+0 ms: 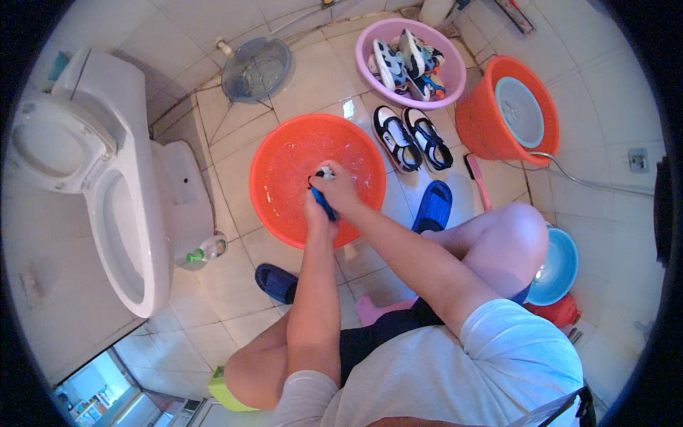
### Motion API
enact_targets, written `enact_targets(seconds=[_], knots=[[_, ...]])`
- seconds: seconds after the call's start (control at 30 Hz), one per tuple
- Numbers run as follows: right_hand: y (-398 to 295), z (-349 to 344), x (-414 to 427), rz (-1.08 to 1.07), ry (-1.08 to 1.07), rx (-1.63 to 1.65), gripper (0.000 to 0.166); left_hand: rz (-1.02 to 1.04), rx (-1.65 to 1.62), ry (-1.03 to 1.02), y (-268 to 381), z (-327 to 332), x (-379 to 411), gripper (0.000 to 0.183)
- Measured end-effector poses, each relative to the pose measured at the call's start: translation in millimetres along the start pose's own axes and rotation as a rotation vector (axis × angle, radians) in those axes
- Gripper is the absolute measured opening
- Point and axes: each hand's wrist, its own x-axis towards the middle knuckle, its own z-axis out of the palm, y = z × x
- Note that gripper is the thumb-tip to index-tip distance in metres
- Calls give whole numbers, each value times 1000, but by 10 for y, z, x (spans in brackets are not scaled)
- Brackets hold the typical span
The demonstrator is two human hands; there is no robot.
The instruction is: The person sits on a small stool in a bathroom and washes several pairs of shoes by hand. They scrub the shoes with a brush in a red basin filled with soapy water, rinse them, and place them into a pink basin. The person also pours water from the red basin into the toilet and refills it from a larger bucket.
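Note:
Over an orange plastic basin [269, 213] of water, both hands are closed around a small blue, black and white item [322, 202], possibly a shoe. My left hand [316, 214] wraps its lower side. From above and to the right, my right hand [340, 191] presses on it, fingers curled over the white and black end. Most of the item is hidden between the palms. Right of the basin, a pair of black-and-white shoes [396, 137] stands on the tiles.
A pink basin [453, 91] holds several shoes. Beside it stands an orange bucket [475, 120] with a light blue basin [520, 112] inside. A pink-handled brush [480, 184] lies nearby. To the left are a toilet [157, 240], a bottle with a green cap [213, 248] and a grey basin [256, 69].

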Motion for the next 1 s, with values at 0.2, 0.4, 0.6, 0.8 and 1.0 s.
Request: enact_targets(seconds=[0.2,0.4,0.6,0.8,1.0], knots=[[-279,43,-241,-33,43,-118,21,69,-6,-40,194,373,-574,67],[-178,93,-230,98,-5,-229,24,105,184,-13,177,413,-758,75],[278,96,-17,-38,-193,-384,29,191,540,58,134,385,-712,67],[-40,201,-42,632,-168,677,62,24,787,41,561,644,-941,41],[-685,100,-105,331,-390,384,87,109,762,133,967,983,-1209,26]])
